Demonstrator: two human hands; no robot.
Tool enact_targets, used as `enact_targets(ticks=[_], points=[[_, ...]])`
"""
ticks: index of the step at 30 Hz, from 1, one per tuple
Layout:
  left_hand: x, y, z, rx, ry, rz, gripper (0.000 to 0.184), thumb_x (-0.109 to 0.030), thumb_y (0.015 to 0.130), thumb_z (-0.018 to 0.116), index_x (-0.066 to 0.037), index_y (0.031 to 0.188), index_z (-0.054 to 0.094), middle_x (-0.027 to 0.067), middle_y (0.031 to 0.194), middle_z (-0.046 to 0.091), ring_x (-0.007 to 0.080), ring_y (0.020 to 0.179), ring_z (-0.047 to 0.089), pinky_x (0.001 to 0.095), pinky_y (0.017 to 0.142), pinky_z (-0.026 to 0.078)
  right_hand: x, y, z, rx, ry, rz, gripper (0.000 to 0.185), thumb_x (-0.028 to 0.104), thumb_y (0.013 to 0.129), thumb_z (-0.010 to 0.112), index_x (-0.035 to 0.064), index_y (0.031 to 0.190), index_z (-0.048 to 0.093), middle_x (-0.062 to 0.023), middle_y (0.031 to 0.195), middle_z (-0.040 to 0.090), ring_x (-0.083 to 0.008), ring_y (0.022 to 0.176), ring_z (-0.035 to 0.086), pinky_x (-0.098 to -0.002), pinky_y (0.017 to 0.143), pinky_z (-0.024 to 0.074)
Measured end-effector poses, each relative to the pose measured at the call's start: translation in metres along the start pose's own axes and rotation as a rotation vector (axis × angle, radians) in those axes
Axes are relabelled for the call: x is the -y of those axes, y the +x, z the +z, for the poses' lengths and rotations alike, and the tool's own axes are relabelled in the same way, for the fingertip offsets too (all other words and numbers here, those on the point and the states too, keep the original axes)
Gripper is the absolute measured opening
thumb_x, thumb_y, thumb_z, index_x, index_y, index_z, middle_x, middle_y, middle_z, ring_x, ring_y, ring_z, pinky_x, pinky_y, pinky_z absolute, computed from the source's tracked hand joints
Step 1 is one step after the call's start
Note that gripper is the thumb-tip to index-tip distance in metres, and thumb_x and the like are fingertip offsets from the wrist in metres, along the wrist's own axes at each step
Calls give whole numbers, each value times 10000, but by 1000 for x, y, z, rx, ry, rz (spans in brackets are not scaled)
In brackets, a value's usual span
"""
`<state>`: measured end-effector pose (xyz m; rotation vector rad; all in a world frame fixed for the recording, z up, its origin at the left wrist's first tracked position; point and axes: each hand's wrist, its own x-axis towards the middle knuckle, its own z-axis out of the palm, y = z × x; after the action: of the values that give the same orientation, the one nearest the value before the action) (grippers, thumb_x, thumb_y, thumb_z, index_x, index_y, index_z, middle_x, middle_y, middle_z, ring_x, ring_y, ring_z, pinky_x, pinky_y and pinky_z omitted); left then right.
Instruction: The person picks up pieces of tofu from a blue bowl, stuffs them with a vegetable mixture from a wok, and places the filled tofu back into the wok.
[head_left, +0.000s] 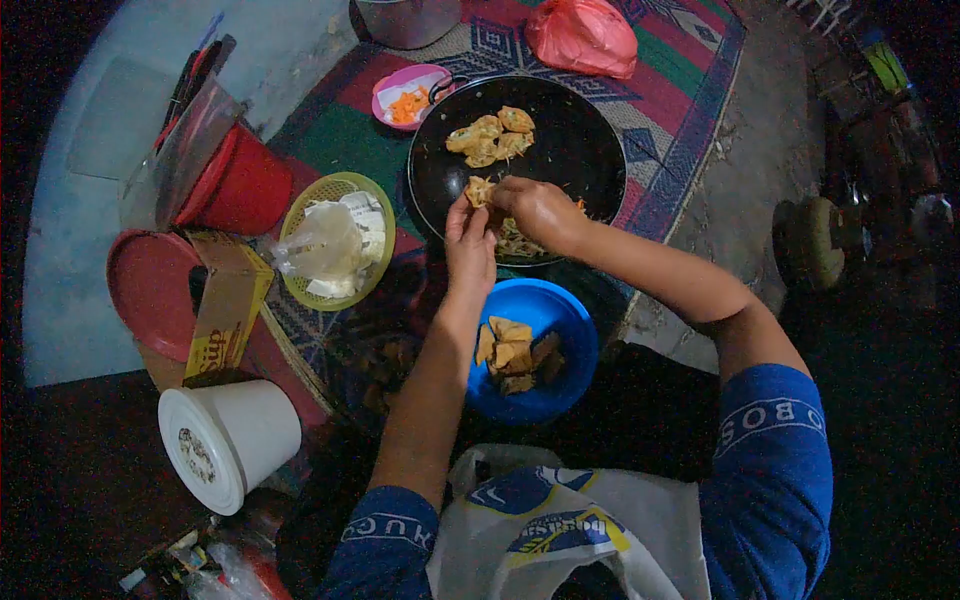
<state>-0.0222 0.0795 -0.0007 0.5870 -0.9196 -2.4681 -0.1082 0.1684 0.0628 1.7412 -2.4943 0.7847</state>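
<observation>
My left hand [470, 245] holds up a small golden fried tofu piece [479, 191] over the near left part of a black wok [585, 140]. Bent over the wok from the right, my right hand [545, 215] has its fingers closed at the tofu's edge; what they pinch is hidden. Several filled tofu pieces [480, 140] lie together at the wok's far side. Shredded vegetables [520, 242] rest at its near side, partly covered by my right hand. Closer to me, a blue bowl [582, 370] contains several plain fried tofu pieces [512, 355].
A yellow-green basket [386, 250] with paper and a plastic bag stands left of the wok. Beyond are a pink bowl [380, 105] with orange bits and a red plastic bag [582, 38]. Red containers, a cardboard box [225, 310] and a white tub [245, 435] line the left.
</observation>
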Motion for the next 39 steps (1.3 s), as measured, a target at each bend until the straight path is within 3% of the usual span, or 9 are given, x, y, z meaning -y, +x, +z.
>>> enact_targets(ticks=[6, 8, 10, 13, 17, 30, 32, 36, 39], points=[[1, -1, -4, 19, 36, -54, 378, -101, 802, 503, -138, 1152, 366, 4, 1018, 489, 111, 863, 465, 254, 689, 374, -17, 3, 17, -53, -32, 5, 152, 86, 631, 563, 51, 778, 549, -106, 752, 524, -279, 728, 546, -366, 578, 445], [0, -1, -2, -15, 23, -82, 298, -81, 804, 490, -147, 1091, 450, -19, 1060, 465, 104, 972, 429, 280, 813, 319, -16, 7, 14, -147, 9, 5, 139, 86, 637, 568, 48, 768, 542, -108, 757, 533, -286, 713, 548, -360, 586, 446], [-3, 2, -2, -35, 1, -92, 297, -77, 801, 495, -146, 1086, 448, -12, 1056, 467, 108, 969, 434, 278, 807, 323, -15, 10, 5, 61, 234, 209, 140, 105, 658, 572, 40, 775, 533, -119, 777, 554, -301, 693, 546, -342, 617, 446], [-6, 1, 2, -71, -12, -94, 295, -64, 796, 497, -130, 1078, 441, 8, 1045, 474, 123, 962, 449, 272, 803, 342, -13, 15, -11, 34, 337, 258, 161, 112, 663, 575, 29, 795, 534, -129, 792, 566, -309, 700, 546, -322, 635, 444], [-3, -1, 7, -43, -23, -31, 290, -32, 796, 478, -93, 1075, 430, 35, 1038, 475, 140, 940, 469, 273, 802, 389, -10, 11, 0, -167, 227, -51, 166, 54, 660, 552, 42, 825, 561, -108, 807, 548, -288, 736, 547, -354, 633, 448], [-1, 0, 5, -72, 13, -66, 301, -99, 805, 497, -97, 1098, 427, 5, 1030, 479, 133, 962, 451, 307, 801, 386, -11, 17, 2, -160, -157, -94, 90, 94, 639, 568, 45, 710, 545, -82, 765, 533, -278, 721, 512, -340, 627, 418], [-7, 2, 5, -58, -27, -65, 348, -134, 808, 498, -136, 1139, 389, -1, 998, 484, 116, 861, 454, 242, 700, 369, -15, 18, 1, -95, 247, 52, 141, 77, 653, 575, 45, 781, 525, -68, 726, 512, -230, 700, 508, -300, 613, 412], [-16, 6, 5, -67, -130, -32, 298, -119, 805, 498, -106, 1081, 386, 60, 1020, 476, 175, 942, 470, 315, 789, 391, -21, 8, -10, -106, 470, 166, 286, 75, 645, 617, 47, 882, 458, -27, 709, 476, -111, 674, 469, -258, 603, 401], [-15, 4, 8, -61, -118, -29, 296, -115, 807, 494, -106, 1083, 385, 60, 1029, 471, 179, 943, 472, 314, 782, 397, -18, -3, -1, -9, 521, 231, 280, 91, 651, 629, 41, 867, 458, -38, 714, 491, -120, 656, 488, -264, 589, 414]])
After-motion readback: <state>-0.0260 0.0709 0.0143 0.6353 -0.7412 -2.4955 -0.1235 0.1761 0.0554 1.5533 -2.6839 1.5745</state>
